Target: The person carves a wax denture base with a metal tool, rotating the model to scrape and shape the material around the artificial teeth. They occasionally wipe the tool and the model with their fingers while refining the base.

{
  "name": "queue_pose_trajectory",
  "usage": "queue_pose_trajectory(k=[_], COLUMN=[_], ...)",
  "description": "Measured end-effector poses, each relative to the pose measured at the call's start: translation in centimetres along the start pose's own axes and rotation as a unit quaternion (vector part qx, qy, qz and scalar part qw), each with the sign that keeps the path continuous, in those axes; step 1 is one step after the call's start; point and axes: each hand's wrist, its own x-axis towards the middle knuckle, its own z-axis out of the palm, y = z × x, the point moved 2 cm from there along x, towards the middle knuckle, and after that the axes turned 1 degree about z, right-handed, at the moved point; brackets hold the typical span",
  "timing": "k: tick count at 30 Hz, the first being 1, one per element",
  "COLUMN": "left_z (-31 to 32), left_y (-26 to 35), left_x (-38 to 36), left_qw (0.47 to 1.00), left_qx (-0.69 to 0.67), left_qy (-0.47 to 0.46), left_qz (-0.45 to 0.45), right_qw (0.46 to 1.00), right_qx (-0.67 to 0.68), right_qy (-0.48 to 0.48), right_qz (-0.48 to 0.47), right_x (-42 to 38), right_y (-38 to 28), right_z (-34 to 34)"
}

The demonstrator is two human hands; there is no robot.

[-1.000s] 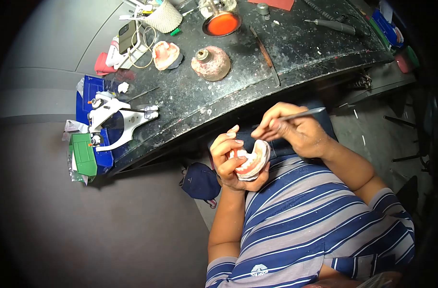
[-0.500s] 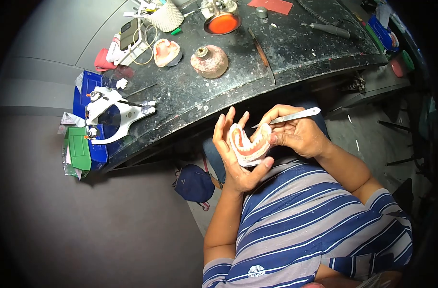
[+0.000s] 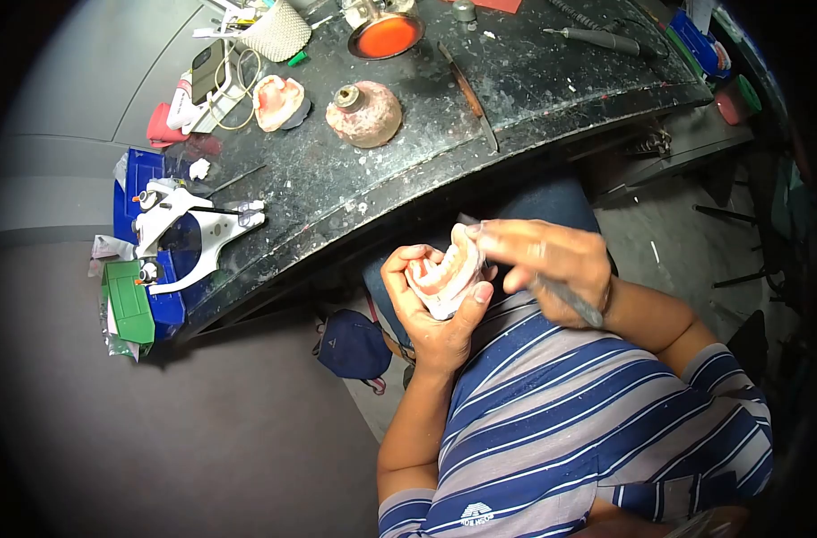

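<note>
A white dental cast (image 3: 443, 300) with pink wax and a row of teeth sits in my left hand (image 3: 437, 336), whose fingers and thumb wrap round its sides. Smeared by motion, my right hand (image 3: 565, 260) is closed on a scalpel (image 3: 574, 305) with a flat metal handle. The handle's rear end points down toward the striped shirt, and the dark front tip shows just beyond the cast's upper end. My right fingertips are right at that upper end of the cast. Both hands are in front of my body, below the bench edge.
On the dark bench (image 3: 337, 202) stand a wax-crusted round bottle (image 3: 368, 117), another cast (image 3: 278, 100) and a dish of red wax (image 3: 386, 38). A wooden-handled wax knife (image 3: 466, 90) lies near the edge. A white articulator (image 3: 198, 224) and blue and green trays (image 3: 128, 305) are leftward.
My right hand has turned over, swinging the scalpel handle from pointing up right to pointing down right. My left fingers have curled in round the cast. The bench view has shifted slightly left and up.
</note>
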Motion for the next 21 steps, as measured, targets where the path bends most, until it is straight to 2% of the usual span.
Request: queue_pose_trajectory(k=[3, 6, 10, 12, 15, 21], left_z=[-0.8, -0.7, -1.1, -0.9, -0.9, -0.6], left_y=[-0.6, -0.8, -0.5, 0.2, 0.0, -0.2], left_x=[0.0, -0.1, 0.1, -0.1, 0.2, 0.4], left_qw=[0.999, 0.999, 0.999, 0.974, 0.974, 0.980], left_qx=[0.037, -0.017, -0.014, -0.160, -0.176, -0.163], left_qy=[-0.019, -0.020, -0.034, -0.070, -0.093, -0.073], left_qz=[0.031, 0.026, 0.022, -0.141, -0.109, -0.091], right_qw=[0.994, 0.994, 0.993, 0.994, 0.997, 0.995], right_qx=[-0.025, -0.045, -0.037, -0.025, -0.022, -0.044], right_qy=[0.013, 0.004, -0.002, -0.001, -0.025, 0.009], right_qz=[-0.103, -0.100, -0.113, -0.110, -0.076, -0.089], right_x=[0.0, -0.5, 0.2, 0.3, 0.2, 0.4], right_y=[-0.1, 0.3, -0.4, -0.2, -0.3, 0.0], right_z=[1.0, 1.4, 1.1, 0.7, 0.3, 0.9])
